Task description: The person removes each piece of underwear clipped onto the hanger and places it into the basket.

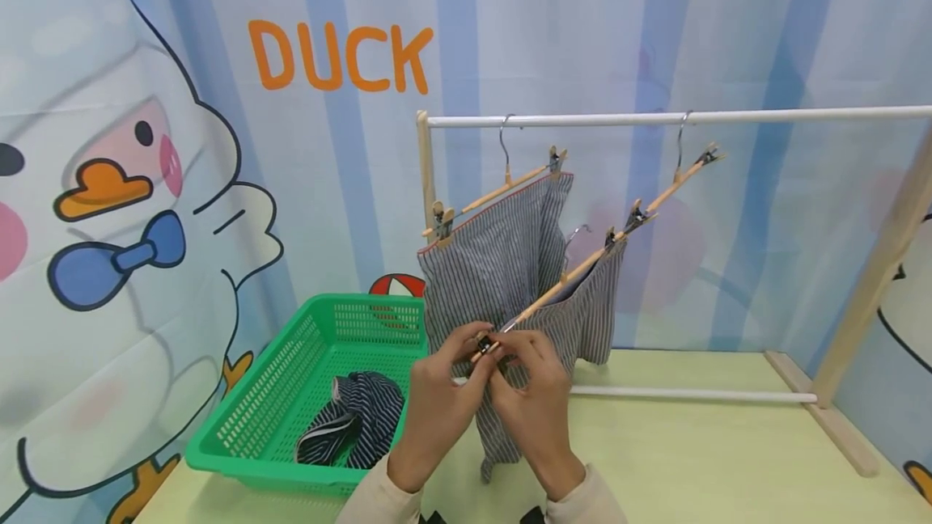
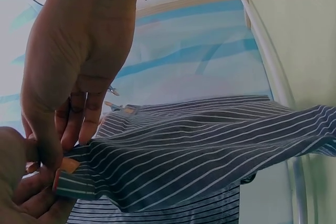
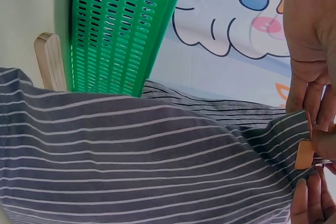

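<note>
My left hand [image 1: 444,403] and right hand [image 1: 535,395] meet at the near end of a wooden hanger [image 1: 553,293]. Their fingertips pinch the black and wooden clip [image 1: 485,344] there from both sides. A grey striped garment [image 1: 575,330], which looks like pants, hangs down from this hanger, its far corner gripped by another clip [image 1: 612,238]. In the right wrist view the clip's wooden jaw lies over the trimmed corner of the striped cloth [image 3: 131,150]. The left wrist view shows my left fingers [image 2: 39,195] beneath that corner and my right hand [image 2: 79,72] above.
On the white rod [image 1: 597,118] of the rack hang striped pants on a hanger [image 1: 502,257] and a bare hanger [image 1: 666,188] with clips. A green basket [image 1: 255,330] at the left holds a dark striped garment [image 1: 364,411]. The rack's wooden foot [image 1: 830,419] stands at the right.
</note>
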Tool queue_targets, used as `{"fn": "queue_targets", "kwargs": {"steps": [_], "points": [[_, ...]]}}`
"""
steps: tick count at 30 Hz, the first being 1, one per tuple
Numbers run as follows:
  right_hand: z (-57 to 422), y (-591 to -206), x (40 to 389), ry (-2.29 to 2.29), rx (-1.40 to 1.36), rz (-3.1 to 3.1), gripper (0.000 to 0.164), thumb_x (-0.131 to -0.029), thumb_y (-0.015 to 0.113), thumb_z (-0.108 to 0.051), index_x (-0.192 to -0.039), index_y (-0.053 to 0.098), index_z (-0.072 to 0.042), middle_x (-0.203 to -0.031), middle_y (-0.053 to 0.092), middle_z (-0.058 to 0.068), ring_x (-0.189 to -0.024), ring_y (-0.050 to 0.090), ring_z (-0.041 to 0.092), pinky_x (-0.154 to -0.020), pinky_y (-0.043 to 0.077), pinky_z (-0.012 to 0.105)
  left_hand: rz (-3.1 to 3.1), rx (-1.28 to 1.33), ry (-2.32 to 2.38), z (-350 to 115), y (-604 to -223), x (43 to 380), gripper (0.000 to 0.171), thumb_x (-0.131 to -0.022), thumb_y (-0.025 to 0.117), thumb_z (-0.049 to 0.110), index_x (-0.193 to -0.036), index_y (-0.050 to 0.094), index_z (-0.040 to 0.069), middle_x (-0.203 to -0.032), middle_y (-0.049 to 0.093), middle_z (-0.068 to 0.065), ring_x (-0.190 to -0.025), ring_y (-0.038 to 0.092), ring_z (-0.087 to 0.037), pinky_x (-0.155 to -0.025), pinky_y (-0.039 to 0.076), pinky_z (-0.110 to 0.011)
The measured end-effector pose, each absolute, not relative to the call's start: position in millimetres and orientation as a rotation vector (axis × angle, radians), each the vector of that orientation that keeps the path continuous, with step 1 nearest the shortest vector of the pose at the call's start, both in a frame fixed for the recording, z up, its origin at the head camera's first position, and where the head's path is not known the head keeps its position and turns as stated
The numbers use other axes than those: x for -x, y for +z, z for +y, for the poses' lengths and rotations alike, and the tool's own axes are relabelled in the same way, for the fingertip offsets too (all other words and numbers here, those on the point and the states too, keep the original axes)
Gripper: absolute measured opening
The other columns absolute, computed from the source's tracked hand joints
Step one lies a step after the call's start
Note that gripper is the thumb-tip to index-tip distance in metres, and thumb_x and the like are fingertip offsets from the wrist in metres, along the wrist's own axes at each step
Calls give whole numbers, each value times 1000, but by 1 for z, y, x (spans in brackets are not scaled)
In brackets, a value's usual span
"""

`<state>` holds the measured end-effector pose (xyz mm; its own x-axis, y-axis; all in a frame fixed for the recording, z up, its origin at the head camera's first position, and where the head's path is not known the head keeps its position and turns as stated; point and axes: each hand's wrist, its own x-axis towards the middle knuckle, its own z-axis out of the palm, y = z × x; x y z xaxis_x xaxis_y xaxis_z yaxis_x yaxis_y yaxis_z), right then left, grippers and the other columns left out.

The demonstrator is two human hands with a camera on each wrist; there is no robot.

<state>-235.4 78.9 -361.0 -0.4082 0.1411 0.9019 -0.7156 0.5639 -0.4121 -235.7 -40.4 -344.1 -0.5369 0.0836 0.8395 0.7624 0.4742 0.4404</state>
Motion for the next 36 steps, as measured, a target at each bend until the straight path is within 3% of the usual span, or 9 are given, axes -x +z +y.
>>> {"fn": "queue_targets", "kwargs": {"steps": [8, 13, 17, 24, 30, 36], "points": [[79, -363, 236, 992, -539, -1777, 33, -73, 79, 6, -103, 71, -7, -97, 66, 6, -83, 64, 15, -70, 55, 24, -1908, 701, -1050, -42, -344, 236, 25, -90, 73, 11, -114, 66, 5, -98, 78, -12, -80, 76, -18, -58, 56, -18], [85, -360, 236, 1029, -659, -1841, 37, -82, 74, -1, -117, 64, -6, -108, 67, 7, -96, 63, 18, -77, 55, 31, -1878, 682, -1021, -47, -343, 238, 27, -89, 72, 7, -115, 65, 1, -96, 77, -13, -73, 74, -17, -52, 51, -13], [95, -353, 237, 1030, -649, -1841, 31, -87, 72, -4, -117, 64, -4, -109, 69, 8, -99, 65, 19, -80, 54, 34, -1891, 662, -1024, -49, -340, 238, 27, -90, 71, 7, -116, 64, 0, -97, 77, -13, -74, 75, -17, -55, 54, -17], [124, -347, 246, 1016, -473, -1730, 23, -87, 70, 1, -110, 68, -3, -103, 70, 9, -96, 64, 21, -79, 49, 25, -1910, 653, -1036, -51, -338, 238, 26, -90, 70, 5, -116, 64, 1, -99, 77, -14, -74, 75, -17, -59, 59, -27], [150, -347, 249, 1082, -319, -1770, 19, -93, 65, -3, -112, 66, 1, -106, 67, 14, -96, 61, 21, -80, 45, 13, -1929, 686, -1060, -56, -337, 239, 27, -91, 69, 3, -117, 63, 0, -100, 77, -14, -77, 75, -16, -64, 60, -25], [168, -344, 250, 1109, -237, -1799, 21, -95, 63, -5, -114, 65, 2, -107, 66, 16, -95, 59, 15, -79, 43, 10, -1943, 710, -1058, -60, -336, 242, 26, -93, 67, 3, -118, 64, 1, -100, 77, -14, -76, 75, -16, -63, 58, -21]]}}
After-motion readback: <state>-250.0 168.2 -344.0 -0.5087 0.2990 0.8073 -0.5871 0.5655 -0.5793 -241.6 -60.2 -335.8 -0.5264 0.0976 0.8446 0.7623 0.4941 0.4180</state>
